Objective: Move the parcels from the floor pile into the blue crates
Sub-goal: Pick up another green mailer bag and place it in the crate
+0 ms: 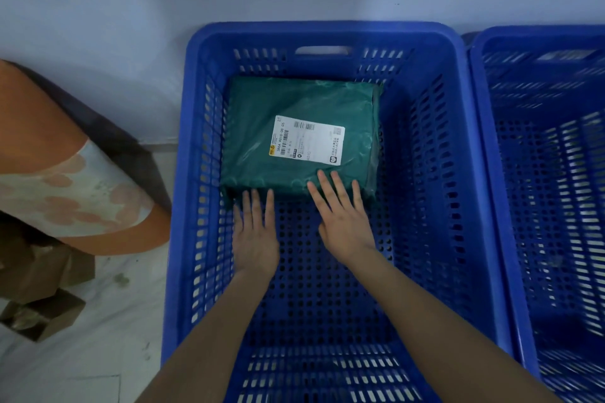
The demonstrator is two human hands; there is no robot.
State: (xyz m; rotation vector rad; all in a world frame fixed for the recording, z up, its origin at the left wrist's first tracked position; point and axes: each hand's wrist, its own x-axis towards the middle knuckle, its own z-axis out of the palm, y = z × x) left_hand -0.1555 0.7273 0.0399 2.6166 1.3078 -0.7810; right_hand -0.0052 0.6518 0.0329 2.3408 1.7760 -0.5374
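Note:
A green plastic-wrapped parcel [294, 114] with a white shipping label lies flat on the bottom of the blue crate [458, 141], against its far left side. My left hand [255, 235] is flat with fingers apart, its fingertips at the parcel's near edge. My right hand [343, 219] is also flat, with its fingers resting on the parcel's near right corner. Neither hand grips anything.
A second blue crate [540, 173] stands right beside the first, against the pale wall. On the left another person's arm in a patterned sleeve [65, 193] reaches over the floor. Brown cardboard parcels [42, 311] lie on the white floor at lower left.

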